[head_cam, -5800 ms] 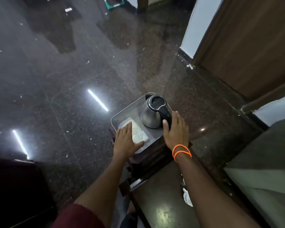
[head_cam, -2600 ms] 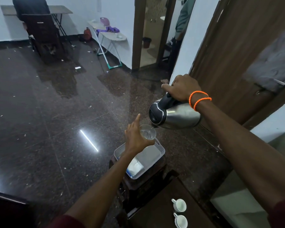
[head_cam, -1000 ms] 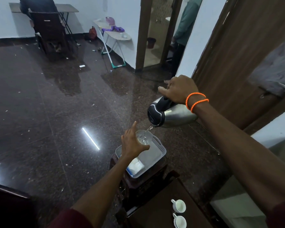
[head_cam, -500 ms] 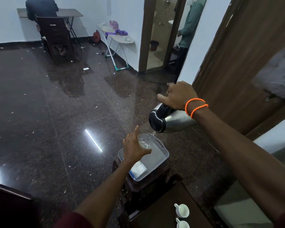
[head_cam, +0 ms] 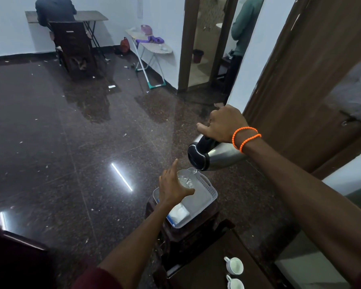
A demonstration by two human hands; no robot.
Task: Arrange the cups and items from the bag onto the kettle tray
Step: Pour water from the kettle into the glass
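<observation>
My right hand [head_cam: 223, 124] grips the black handle of a steel kettle [head_cam: 217, 158], tilted spout-down, with a thin stream of water running from it. My left hand [head_cam: 172, 187] holds a clear glass [head_cam: 186, 179] under the spout, above the far end of the white tray [head_cam: 206, 197]. The tray rests on a small dark stool, and a white plastic bag [head_cam: 178, 213] lies at its near end. Two white cups [head_cam: 234, 265] stand on a dark table at the lower right.
A dark polished floor [head_cam: 71, 153] spreads to the left. A wooden door [head_cam: 300, 80] stands at the right, and a person [head_cam: 244, 28] is in the doorway behind. Another person sits at a desk [head_cam: 67, 15] far left, with an ironing board [head_cam: 152, 46] beside it.
I lifted the kettle off the tray and picked up the glass. Since a second ago both hands have sunk slightly toward the tray, and water keeps pouring into the glass.
</observation>
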